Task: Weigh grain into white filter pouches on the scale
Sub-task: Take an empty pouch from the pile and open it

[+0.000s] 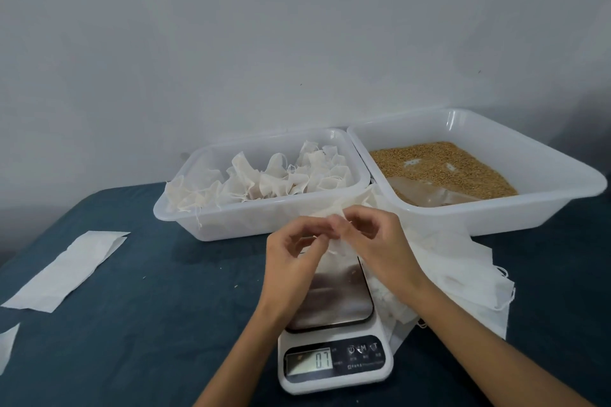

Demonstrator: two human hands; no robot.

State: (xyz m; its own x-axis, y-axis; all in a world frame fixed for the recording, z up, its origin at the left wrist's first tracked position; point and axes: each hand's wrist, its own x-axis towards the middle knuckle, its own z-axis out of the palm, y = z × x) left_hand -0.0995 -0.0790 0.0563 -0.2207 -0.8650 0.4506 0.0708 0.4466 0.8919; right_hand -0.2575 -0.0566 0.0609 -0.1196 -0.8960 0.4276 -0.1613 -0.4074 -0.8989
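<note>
Both hands — left grip point(294, 254), right grip point(373, 241) — pinch one white pouch point(340, 246) above the scale point(334, 334), display reading 0.7.

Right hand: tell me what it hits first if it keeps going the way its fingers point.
The right hand points up and left, pinching a white pouch over the scale. Beyond the pouch, it would probably meet the left hand fingertips first; depth is unclear.

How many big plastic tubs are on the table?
2. The left tub holds filled white pouches; the right tub, touching it, holds grain. None seem hidden.
</note>
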